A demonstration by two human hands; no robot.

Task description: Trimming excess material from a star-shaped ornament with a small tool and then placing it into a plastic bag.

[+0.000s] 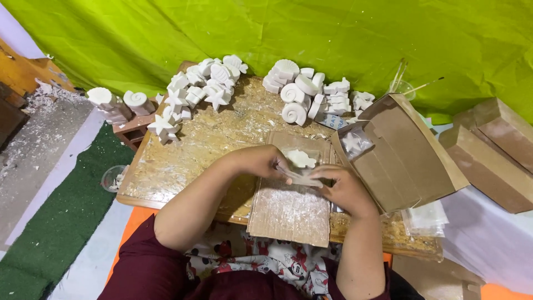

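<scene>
Wooden board (183, 155), two hands (left hand (258, 161), right hand (344, 189)) on one clear packet (302, 176).

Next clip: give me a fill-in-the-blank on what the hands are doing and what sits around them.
1. Both hands, left hand and right hand, hold a clear ____ with a white cast in it.
2. The hands work over a sheet of ____ lying on the board.
3. The cloth behind the board is ____.
4. The open box lies to the ____ of the hands.

Missing words: bag; cardboard; green; right
</scene>
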